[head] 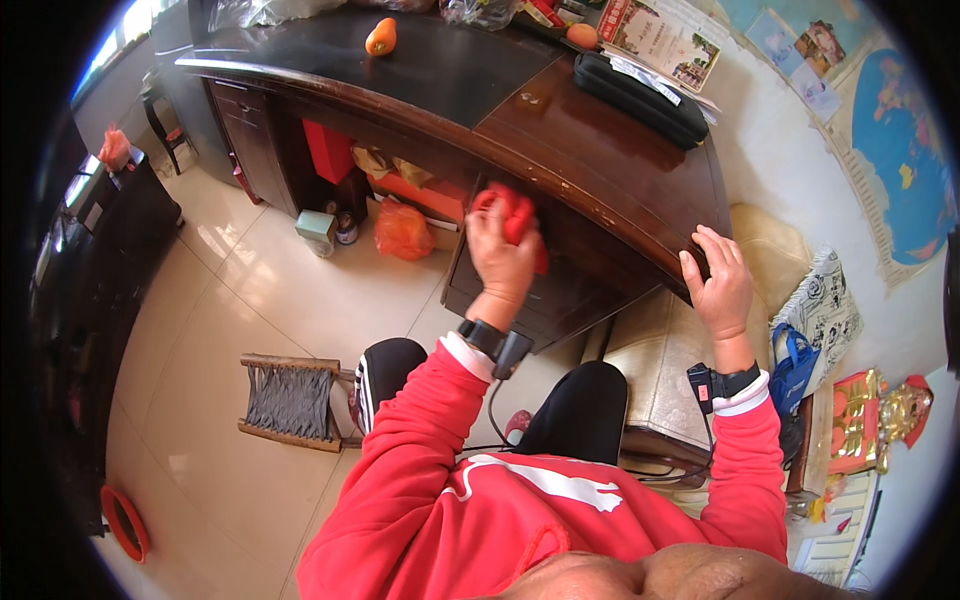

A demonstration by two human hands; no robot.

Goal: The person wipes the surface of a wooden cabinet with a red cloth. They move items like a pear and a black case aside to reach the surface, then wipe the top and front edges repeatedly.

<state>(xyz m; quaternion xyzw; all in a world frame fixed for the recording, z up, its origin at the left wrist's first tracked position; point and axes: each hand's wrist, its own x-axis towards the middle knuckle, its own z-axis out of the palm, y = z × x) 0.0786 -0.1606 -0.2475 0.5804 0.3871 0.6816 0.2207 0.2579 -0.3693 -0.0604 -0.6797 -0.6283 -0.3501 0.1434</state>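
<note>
My left hand (501, 259) grips a bunched red cloth (517, 212) against the front of the dark wooden desk's drawer cabinet (555, 289), just under the desktop edge. Both the hand and the cloth are somewhat blurred. My right hand (721, 289) rests with fingers spread at the right end of the desktop (637, 195), its fingertips by the edge and nothing in it. Each wrist wears a black strap with a small device and a cable.
An orange fruit or vegetable (381, 37) and a black case (637, 97) lie on the desk. Below are an orange plastic bag (403, 229) and a green box (316, 225). A folding stool (291, 403) stands left of my legs, a cream sofa (652, 367) to the right.
</note>
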